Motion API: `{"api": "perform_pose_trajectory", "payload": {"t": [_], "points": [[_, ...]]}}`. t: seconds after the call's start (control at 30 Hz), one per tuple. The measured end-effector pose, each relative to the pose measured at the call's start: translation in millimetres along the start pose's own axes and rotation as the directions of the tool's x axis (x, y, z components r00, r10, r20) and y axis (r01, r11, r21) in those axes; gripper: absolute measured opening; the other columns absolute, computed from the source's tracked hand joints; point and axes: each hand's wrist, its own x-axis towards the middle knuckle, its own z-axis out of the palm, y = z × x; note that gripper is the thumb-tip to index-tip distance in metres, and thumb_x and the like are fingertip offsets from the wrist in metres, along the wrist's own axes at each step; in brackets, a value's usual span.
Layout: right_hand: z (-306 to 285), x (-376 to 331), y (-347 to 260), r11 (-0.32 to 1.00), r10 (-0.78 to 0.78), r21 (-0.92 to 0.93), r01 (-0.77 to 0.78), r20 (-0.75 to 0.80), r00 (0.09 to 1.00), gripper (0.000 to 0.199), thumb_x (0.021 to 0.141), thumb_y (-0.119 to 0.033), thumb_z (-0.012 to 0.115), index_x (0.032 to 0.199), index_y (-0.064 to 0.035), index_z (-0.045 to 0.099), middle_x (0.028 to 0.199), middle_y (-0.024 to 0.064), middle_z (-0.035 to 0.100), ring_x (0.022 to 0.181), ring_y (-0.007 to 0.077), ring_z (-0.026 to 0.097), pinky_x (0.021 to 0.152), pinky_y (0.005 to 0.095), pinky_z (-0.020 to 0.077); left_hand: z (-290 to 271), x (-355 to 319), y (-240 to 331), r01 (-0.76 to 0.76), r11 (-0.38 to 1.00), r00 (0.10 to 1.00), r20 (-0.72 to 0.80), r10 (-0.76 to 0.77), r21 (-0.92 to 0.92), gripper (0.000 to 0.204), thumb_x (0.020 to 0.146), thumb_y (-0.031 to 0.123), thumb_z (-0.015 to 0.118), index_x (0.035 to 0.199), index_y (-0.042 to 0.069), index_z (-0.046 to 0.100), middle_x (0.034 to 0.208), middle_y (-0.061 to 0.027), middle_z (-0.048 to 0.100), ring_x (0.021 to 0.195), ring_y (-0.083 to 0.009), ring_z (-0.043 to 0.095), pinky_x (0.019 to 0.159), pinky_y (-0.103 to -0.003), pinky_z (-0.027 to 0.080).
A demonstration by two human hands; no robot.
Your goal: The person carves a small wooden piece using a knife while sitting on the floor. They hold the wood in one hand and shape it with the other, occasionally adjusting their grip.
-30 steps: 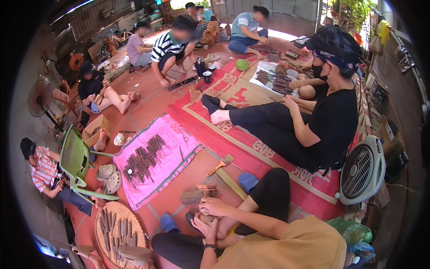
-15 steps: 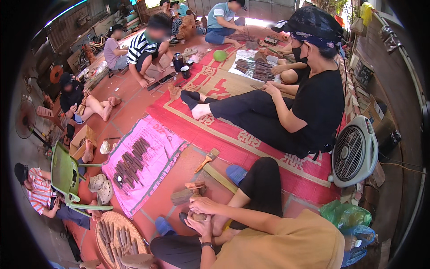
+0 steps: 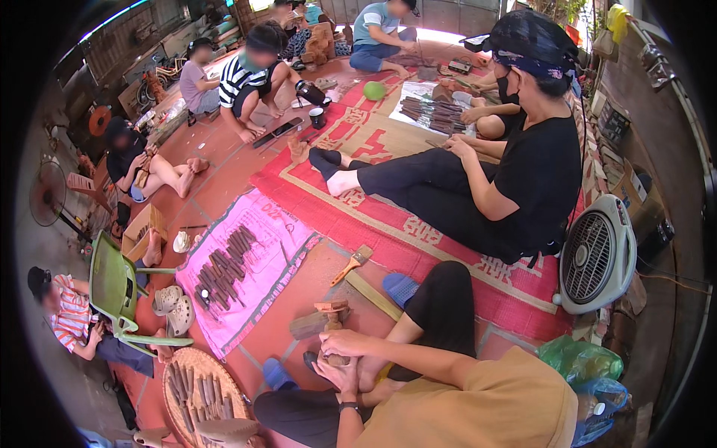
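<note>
In front of my bent legs, my left hand (image 3: 337, 375), with a dark band at the wrist, is closed around a small brown piece (image 3: 337, 361) that looks like wood. My right hand (image 3: 345, 343) closes over the piece from above, fingers bent against it. Any tool between the fingers is too small to make out. Just beyond my hands, a wooden block (image 3: 308, 326) lies on the tiles, with a smaller reddish piece (image 3: 331, 305) on top and a knobbed brown wooden piece (image 3: 333, 321) against it.
A paintbrush (image 3: 352, 265) lies ahead near a blue slipper (image 3: 399, 290). Dark sticks (image 3: 225, 267) cover a pink cloth (image 3: 261, 216); more fill a woven tray (image 3: 171, 397) at left. A person in black (image 3: 539, 160) sits on the red mat (image 3: 336, 201), beside a fan (image 3: 597, 254).
My hands keep their hold on the brown piece, with little movement. Across the room, the person in the striped shirt has tipped the dark jug toward a cup. The whole view shifts slightly.
</note>
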Motion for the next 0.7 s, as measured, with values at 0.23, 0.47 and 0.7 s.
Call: {"api": "perform_pose_trajectory", "payload": {"t": [0.23, 0.47, 0.7], "points": [[7, 4, 16, 1.0, 0.02, 0.016, -0.018, -0.127, 0.992, 0.014, 0.086, -0.013, 0.066, 0.078, -0.006, 0.057, 0.087, 0.0101, 0.051, 0.082, 0.0289, 0.059, 0.07, 0.0424, 0.0472, -1, 4, 6, -0.005, 1.0, 1.0, -0.001, 0.005, 0.03, 0.092, 0.058, 0.043, 0.091, 0.128, 0.0, 0.048, 0.13, -0.0135, 0.054, 0.134, -0.0286, 0.043, 0.121, -0.05, 0.017], [3, 2, 13, 0.997, 0.052, 0.066, -0.045, -0.107, 0.993, 0.015, 0.087, -0.015, 0.065, 0.078, -0.0063, 0.057, 0.086, 0.0099, 0.05, 0.08, 0.0298, 0.058, 0.069, 0.0418, 0.0472, 5, 1, -2, 0.025, 0.999, 1.0, -0.018, -0.025, 0.025, 0.092, 0.059, 0.044, 0.091, 0.128, 0.002, 0.046, 0.129, -0.0125, 0.055, 0.133, -0.0286, 0.044, 0.121, -0.05, 0.016], [4, 3, 17, 1.0, -0.01, 0.001, 0.01, -0.119, 0.993, 0.015, 0.089, -0.016, 0.064, 0.078, -0.0073, 0.058, 0.086, 0.0101, 0.05, 0.079, 0.0296, 0.059, 0.068, 0.042, 0.0476, 2, 2, -3, 0.017, 1.0, 1.0, 0.016, -0.017, 0.013, 0.092, 0.06, 0.038, 0.091, 0.133, 0.003, 0.046, 0.129, -0.0141, 0.051, 0.136, -0.0393, 0.032, 0.119, -0.051, 0.022]]}}
